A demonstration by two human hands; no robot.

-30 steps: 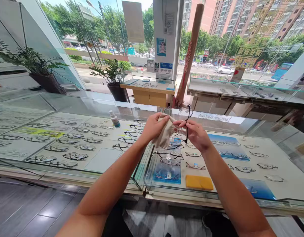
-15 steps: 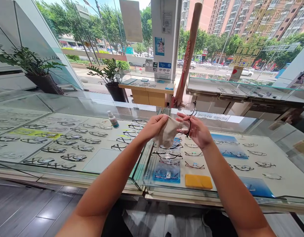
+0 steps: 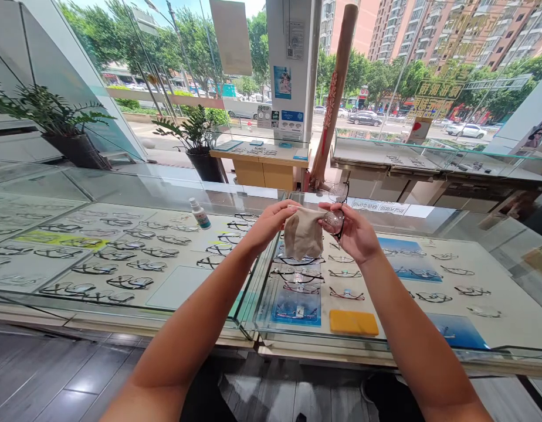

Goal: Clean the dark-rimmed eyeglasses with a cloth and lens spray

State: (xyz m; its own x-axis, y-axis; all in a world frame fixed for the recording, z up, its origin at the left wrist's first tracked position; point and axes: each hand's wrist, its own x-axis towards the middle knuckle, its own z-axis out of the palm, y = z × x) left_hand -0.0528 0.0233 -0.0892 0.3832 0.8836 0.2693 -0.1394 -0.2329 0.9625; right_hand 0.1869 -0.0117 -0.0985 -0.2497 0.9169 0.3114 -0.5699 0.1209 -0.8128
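Beige cloth (image 3: pixel 304 239), hanging from left hand (image 3: pixel 267 227), fingers pinched on its upper edge, dark-rimmed eyeglasses (image 3: pixel 334 222), one pair, turned on end beside cloth, right hand (image 3: pixel 359 235), fingers clamped on frame, both above glass worktop (image 3: pixel 165 190), white bottle (image 3: pixel 200 215) at left.

An eyewear shop: rows of spectacle frames (image 3: pixel 132 281) reach toward the front edge of a glass display counter (image 3: pixel 324 351); gold lettering (image 3: pixel 438 94) faces outward.

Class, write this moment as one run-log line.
left hand: pinching beige cloth; right hand: holding glasses; white bottle: left of cloth
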